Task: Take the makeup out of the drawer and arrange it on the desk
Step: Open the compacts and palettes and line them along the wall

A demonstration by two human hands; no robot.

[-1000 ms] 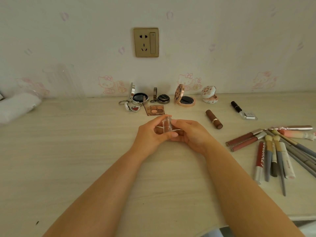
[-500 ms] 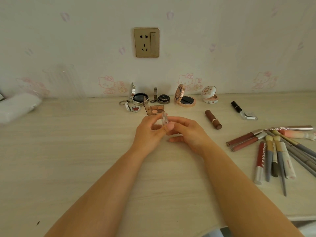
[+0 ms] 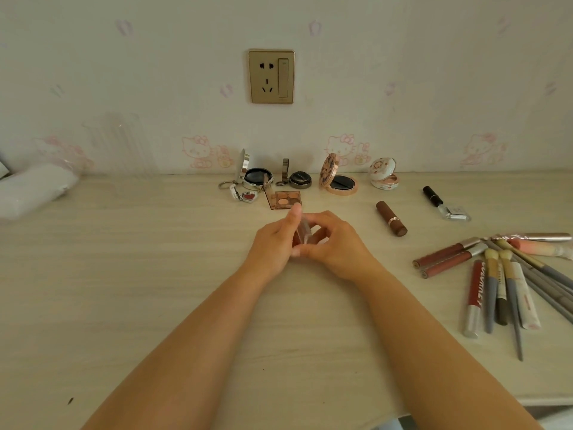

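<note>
Both hands meet at the middle of the desk [image 3: 124,290] around a small clear makeup case [image 3: 304,232]. My left hand [image 3: 274,243] pinches it with the thumb raised on its far side. My right hand [image 3: 336,243] holds it from the right with curled fingers. Much of the case is hidden by the fingers. Just beyond lies an open eyeshadow palette [image 3: 283,199]. Open compacts [image 3: 339,180] stand along the wall. A brown lipstick [image 3: 391,218] lies to the right.
At the right lie several lip glosses and brushes [image 3: 502,280] fanned out, plus a black-capped bottle [image 3: 446,204]. A white roll [image 3: 31,190] sits at the far left. A wall socket [image 3: 271,76] is above. The desk's front edge is at lower right.
The hands have turned the clear case between them; my left thumb now sticks up behind it. Both hands stayed at the same spot on the desk.
</note>
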